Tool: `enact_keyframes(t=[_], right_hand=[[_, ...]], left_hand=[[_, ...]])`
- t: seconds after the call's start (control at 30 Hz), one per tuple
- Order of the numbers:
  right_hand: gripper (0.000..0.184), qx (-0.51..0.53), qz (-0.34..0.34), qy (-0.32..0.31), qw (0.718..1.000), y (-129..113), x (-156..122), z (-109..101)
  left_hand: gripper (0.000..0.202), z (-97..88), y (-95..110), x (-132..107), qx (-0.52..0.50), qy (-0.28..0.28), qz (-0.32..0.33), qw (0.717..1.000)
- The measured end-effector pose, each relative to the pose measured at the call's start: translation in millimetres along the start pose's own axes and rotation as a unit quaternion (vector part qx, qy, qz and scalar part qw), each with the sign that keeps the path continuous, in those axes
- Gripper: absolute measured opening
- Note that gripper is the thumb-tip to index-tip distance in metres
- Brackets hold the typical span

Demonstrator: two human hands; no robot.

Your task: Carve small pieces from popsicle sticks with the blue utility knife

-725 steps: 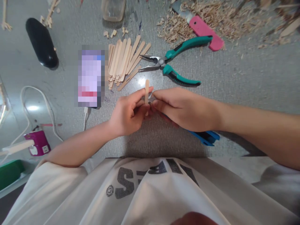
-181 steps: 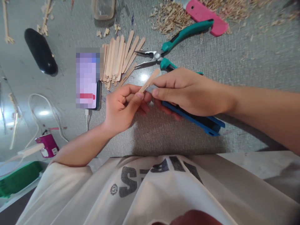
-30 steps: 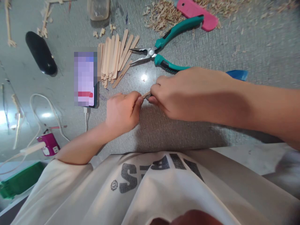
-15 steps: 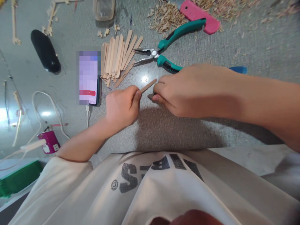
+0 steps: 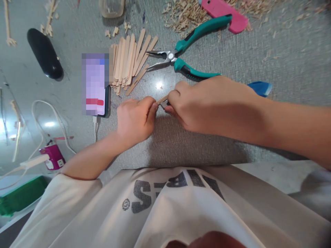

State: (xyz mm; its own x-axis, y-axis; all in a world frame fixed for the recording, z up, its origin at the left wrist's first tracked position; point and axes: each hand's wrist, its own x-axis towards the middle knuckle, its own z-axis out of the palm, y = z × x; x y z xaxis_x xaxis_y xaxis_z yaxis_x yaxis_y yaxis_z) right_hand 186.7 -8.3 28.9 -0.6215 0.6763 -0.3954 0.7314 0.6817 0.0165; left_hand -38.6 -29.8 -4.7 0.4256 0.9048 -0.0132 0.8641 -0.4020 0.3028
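Observation:
My left hand (image 5: 136, 119) is closed, pinching one end of a wooden popsicle stick (image 5: 163, 99) between thumb and fingers. The stick points up and right, and its far end goes behind the fingers of my right hand (image 5: 200, 103). That hand is closed around a utility knife, whose short metal blade (image 5: 162, 104) shows between the two hands, against or very near the stick. A blue end (image 5: 260, 89) sticks out behind the right wrist, seemingly the knife's handle; the grip itself is hidden.
Long-nose pliers (image 5: 170, 56) with green handles lie spread beyond my hands. Left of them are a pile of popsicle sticks (image 5: 125, 62) and a charging phone (image 5: 95, 86). Wood shavings (image 5: 181, 17), a pink-handled tool (image 5: 224, 13), a black case (image 5: 45, 53) and a purple adapter (image 5: 53, 156) lie around.
My right hand has moved slightly left and closer to my left hand, bringing the blade to the stick near the left fingertips. Less of the stick shows. The view has shifted slightly.

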Motion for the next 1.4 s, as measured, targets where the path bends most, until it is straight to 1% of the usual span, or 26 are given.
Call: enact_keyframes(t=[0.3, 0.43, 0.53, 0.63, 0.93, 1.2, 1.4], right_hand=[[0.057, -0.004, 0.005, 0.010, 1.000, -1.6, 0.6, 0.2], [0.055, -0.006, 0.006, -0.001, 1.000, -1.0, 0.8, 0.1], [0.058, -0.001, 0.002, -0.010, 1.000, 0.0, 0.8, -1.5], [0.061, 0.012, -0.003, -0.012, 1.000, 0.7, 0.8, -2.0], [0.060, 0.025, 0.007, -0.007, 1.000, -3.9, 1.0, -2.6], [0.050, 0.058, 0.023, 0.015, 0.998, -6.5, 0.4, 1.1], [0.037, 0.098, 0.023, 0.028, 0.994, -8.7, -0.1, 3.6]], left_hand=[[0.044, 0.2, 0.3, -0.4, -0.009, 0.000, -0.001, 1.000], [0.045, -0.4, -0.2, -0.4, -0.010, -0.004, -0.001, 1.000], [0.046, -1.3, -0.8, -0.3, -0.009, -0.015, 0.001, 1.000], [0.049, -1.5, -1.4, 0.1, 0.002, -0.012, 0.017, 1.000], [0.048, 1.4, -3.2, -3.2, 0.014, -0.005, 0.059, 0.998], [0.048, 4.4, 0.0, -6.8, 0.022, 0.030, 0.079, 0.996], [0.049, 6.3, 0.2, -7.1, 0.017, 0.036, 0.078, 0.996]])
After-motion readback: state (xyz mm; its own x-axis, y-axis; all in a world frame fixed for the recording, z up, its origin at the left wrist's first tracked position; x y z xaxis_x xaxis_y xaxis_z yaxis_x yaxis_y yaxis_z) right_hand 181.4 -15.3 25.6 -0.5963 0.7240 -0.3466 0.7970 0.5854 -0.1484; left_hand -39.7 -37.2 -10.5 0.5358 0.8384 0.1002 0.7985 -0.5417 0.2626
